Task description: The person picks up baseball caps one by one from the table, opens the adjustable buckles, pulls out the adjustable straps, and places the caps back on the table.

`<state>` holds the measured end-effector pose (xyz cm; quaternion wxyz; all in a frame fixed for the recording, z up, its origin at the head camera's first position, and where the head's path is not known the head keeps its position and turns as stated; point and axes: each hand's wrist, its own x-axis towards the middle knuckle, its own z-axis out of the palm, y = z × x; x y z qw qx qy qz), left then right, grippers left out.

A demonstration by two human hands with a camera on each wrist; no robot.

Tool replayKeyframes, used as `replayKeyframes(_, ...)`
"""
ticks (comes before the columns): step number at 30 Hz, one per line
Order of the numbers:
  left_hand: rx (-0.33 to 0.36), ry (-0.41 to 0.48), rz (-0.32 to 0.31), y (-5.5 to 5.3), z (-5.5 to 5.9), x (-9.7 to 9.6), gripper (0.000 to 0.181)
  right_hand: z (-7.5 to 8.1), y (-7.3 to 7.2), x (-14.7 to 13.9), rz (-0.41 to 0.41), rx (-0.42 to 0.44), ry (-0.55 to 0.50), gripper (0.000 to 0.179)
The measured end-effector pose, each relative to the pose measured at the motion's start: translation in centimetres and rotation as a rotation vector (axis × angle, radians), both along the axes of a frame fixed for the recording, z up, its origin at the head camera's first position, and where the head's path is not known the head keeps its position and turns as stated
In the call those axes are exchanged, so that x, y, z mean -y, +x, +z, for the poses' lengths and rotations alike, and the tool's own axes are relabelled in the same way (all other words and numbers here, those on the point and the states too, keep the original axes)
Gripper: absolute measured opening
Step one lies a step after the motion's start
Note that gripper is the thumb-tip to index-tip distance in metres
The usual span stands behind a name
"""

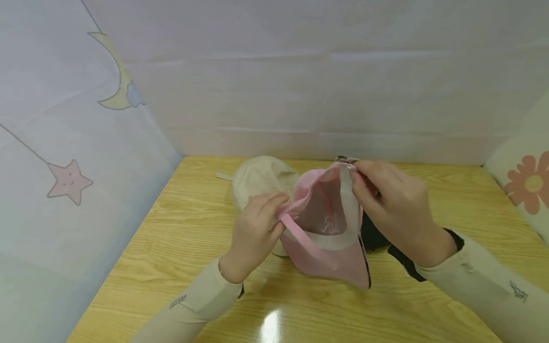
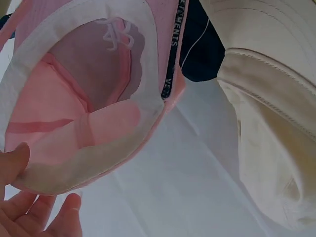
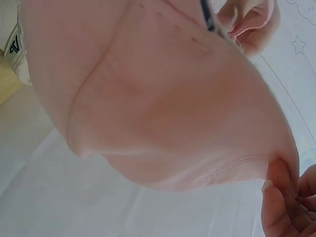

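Observation:
A pink baseball cap (image 1: pixel 334 257) is held up between both hands, its inside turned toward the head camera and its brim pointing down. My left hand (image 1: pixel 257 233) pinches the rim on one side, where a pink strap hangs across the opening. On the other side my right hand (image 1: pixel 399 209) grips the rim near the buckle. In the left wrist view, thumb and fingers of one hand (image 2: pixel 34 202) stand on either side of the pale sweatband (image 2: pixel 103 163). The right wrist view shows the cap's outer crown (image 3: pixel 163 103), with fingers (image 3: pixel 279 197) pinching its edge.
Behind the pink cap, a cream cap (image 1: pixel 261 178) lies on the wooden table (image 1: pixel 171 252). A dark cap (image 1: pixel 372 233) is partly hidden behind the pink cap and right hand. Printed cloth walls (image 1: pixel 274 95) enclose the table at the back and sides.

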<state>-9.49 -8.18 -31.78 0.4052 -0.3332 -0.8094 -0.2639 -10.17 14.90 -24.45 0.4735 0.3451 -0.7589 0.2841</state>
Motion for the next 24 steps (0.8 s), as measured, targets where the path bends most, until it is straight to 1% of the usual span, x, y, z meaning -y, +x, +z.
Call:
replayKeyframes(4,0.063,0.012,0.036,-0.1,-0.5,0.4,0.037,-0.1,0.0,0.0,-0.005,-0.002,0.0,0.038)
replayKeyframes(6,0.127,0.011,0.06,-0.1,-0.7,0.5,0.035,-0.1,0.0,0.0,-0.007,-0.005,-0.004,0.038)
replayKeyframes(7,0.17,0.012,0.074,-0.2,-0.9,0.6,0.033,-0.1,0.0,0.0,-0.007,-0.006,-0.006,0.038)
replayKeyframes(9,0.295,0.021,0.098,-0.3,-1.1,0.7,0.031,-0.2,0.0,0.0,-0.005,-0.009,-0.012,0.038)
replayKeyframes(11,0.454,0.043,0.113,-0.4,-1.3,0.8,0.031,-0.2,0.0,0.0,-0.001,-0.01,-0.012,0.038)
replayKeyframes(12,0.545,0.063,0.114,-0.4,-1.3,0.9,0.032,-0.2,0.0,0.0,0.002,-0.01,-0.012,0.038)
replayKeyframes(13,0.633,0.087,0.108,-0.5,-1.4,0.9,0.033,-0.2,0.0,0.0,0.007,-0.011,-0.013,0.038)
replayKeyframes(15,0.78,0.136,0.085,-0.7,-1.4,1.0,0.035,-0.2,0.0,0.0,0.013,-0.011,-0.009,0.038)
replayKeyframes(16,0.837,0.152,0.067,-0.7,-1.5,1.0,0.035,-0.2,-0.1,0.0,0.017,-0.009,-0.005,0.038)
replayKeyframes(17,0.878,0.165,0.052,-0.8,-1.5,1.1,0.034,-0.2,-0.1,0.0,0.02,-0.009,-0.001,0.038)
replayKeyframes(18,0.91,0.177,0.039,-0.8,-1.6,1.1,0.033,-0.2,-0.1,0.0,0.024,-0.008,0.002,0.038)
replayKeyframes(19,0.927,0.184,0.026,-0.9,-1.6,1.1,0.032,-0.2,-0.1,0.0,0.027,-0.008,0.005,0.038)
replayKeyframes(22,0.94,0.204,0.019,-0.9,-2.0,1.1,0.031,-0.2,-0.1,0.0,0.031,-0.005,0.013,0.038)
replayKeyframes(24,0.954,0.248,0.023,-0.8,-2.1,1.0,0.032,-0.2,-0.1,0.0,0.032,-0.004,0.014,0.038)
